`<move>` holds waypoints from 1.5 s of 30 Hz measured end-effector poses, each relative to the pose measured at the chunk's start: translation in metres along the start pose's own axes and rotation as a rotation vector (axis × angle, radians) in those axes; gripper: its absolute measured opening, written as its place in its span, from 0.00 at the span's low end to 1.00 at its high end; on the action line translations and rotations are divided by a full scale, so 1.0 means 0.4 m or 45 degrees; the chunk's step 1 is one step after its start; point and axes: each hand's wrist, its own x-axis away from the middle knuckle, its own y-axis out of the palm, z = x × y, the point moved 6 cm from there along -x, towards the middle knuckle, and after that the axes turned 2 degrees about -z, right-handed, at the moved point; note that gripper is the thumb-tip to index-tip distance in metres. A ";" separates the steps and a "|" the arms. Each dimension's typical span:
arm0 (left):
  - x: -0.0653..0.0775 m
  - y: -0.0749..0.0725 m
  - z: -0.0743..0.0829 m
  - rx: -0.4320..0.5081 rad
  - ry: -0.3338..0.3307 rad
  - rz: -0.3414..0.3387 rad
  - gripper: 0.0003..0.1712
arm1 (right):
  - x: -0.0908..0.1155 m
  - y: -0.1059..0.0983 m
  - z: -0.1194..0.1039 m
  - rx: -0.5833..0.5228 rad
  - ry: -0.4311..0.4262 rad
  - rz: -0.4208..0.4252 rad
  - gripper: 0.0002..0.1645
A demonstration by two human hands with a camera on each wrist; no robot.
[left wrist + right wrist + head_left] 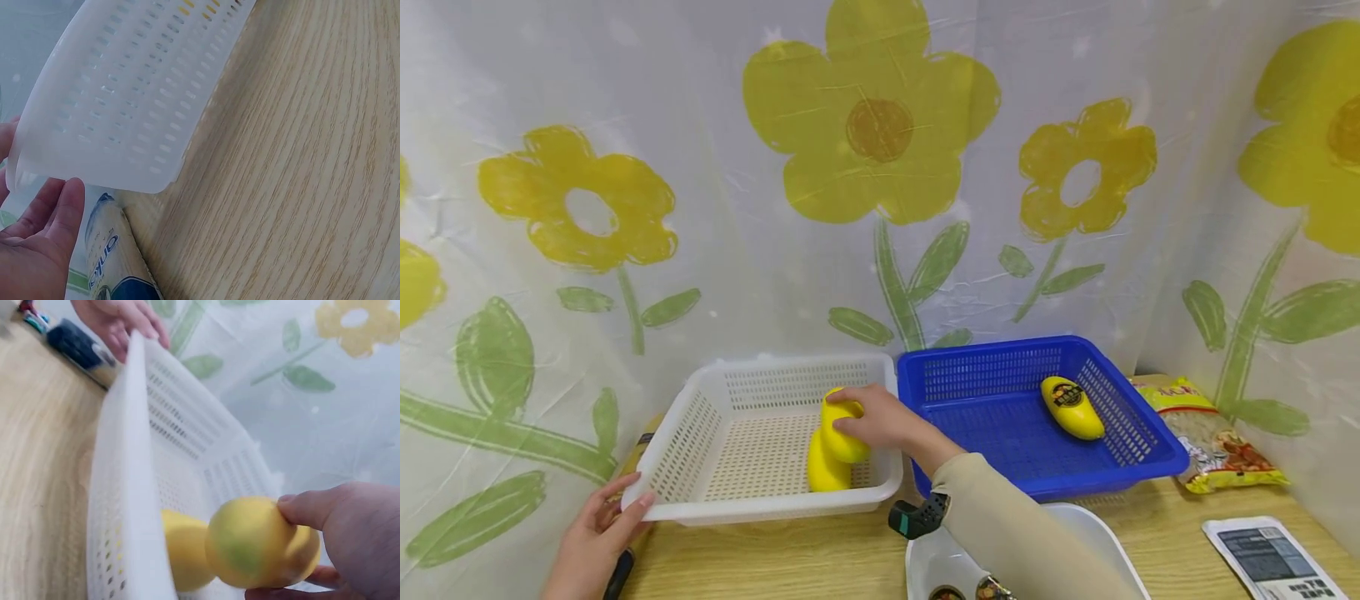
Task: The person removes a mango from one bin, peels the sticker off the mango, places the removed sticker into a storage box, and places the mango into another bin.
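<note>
In the head view, my right hand (874, 419) grips a yellow mango (844, 442) inside the right part of the white basket (778, 508). A second yellow mango (827, 468) lies in that basket, partly behind the held one. The right wrist view has the held mango (250, 540) between thumb and fingers, overlapping the other mango (184, 550). My left hand (598, 533) holds the front left corner of the white basket, thumb on its rim. To the right, a blue basket (1075, 485) contains one mango (1071, 408) with a black label.
A white tub (1112, 542) with round-labelled items stands in front, partly under the right sleeve. At the right lie a yellow food bag (1213, 433) and a flat silver pouch (1273, 558). A labelled package (115, 256) sits beside the white basket's left end. A flowered curtain hangs behind.
</note>
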 end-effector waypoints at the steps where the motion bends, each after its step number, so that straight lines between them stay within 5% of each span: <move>1: 0.000 -0.001 0.001 -0.020 -0.012 0.002 0.35 | -0.010 0.003 -0.001 0.022 0.005 0.001 0.23; 12: 0.001 0.004 0.007 -0.005 -0.028 0.017 0.36 | -0.069 0.043 -0.005 0.257 0.182 0.078 0.22; 17: 0.000 0.004 0.008 -0.024 -0.052 0.032 0.37 | -0.086 0.060 0.009 0.180 0.231 0.040 0.23; 28: 0.001 -0.001 0.014 -0.069 -0.058 0.038 0.38 | -0.096 0.095 0.046 -0.218 0.399 -0.027 0.23; 45: 0.010 0.005 0.006 -0.012 -0.059 -0.014 0.34 | -0.107 0.122 0.081 -0.138 0.482 -0.009 0.29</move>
